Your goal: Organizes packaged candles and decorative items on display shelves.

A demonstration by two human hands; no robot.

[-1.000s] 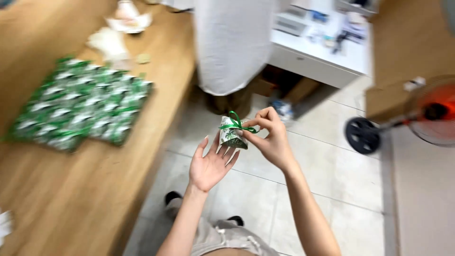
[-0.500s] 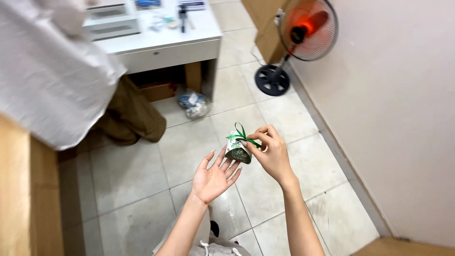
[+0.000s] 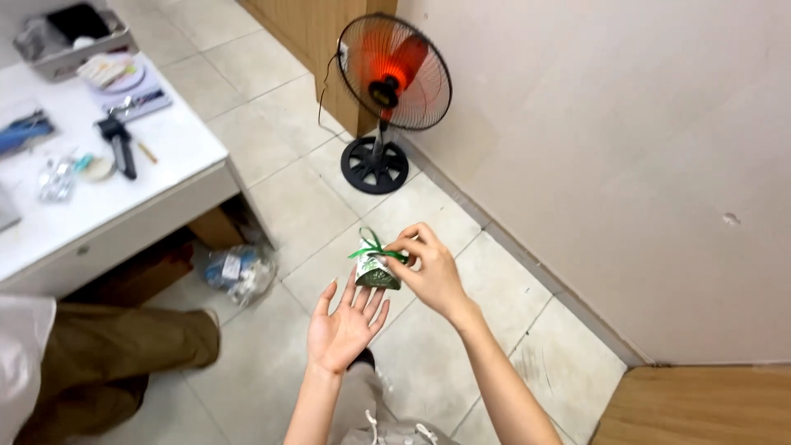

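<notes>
My right hand point(image 3: 430, 270) pinches a small green-and-white wrapped packet point(image 3: 377, 272) by its green ribbon bow, holding it at waist height over the tiled floor. Just beneath the packet lies my left hand point(image 3: 344, 325), palm up and fingers spread, its fingertips close to the packet's base and holding nothing.
A standing fan point(image 3: 394, 78) with a red hub stands by the wall ahead. A white desk point(image 3: 124, 198) with tools and small items is at the left. Another person's leg in brown trousers point(image 3: 107, 354) is at lower left. A plastic bag point(image 3: 239, 270) lies under the desk.
The view has swung right, away from the wooden table of green packets, to the fan and wall. Both hands kept the same pose, the packet staying in my right hand.
</notes>
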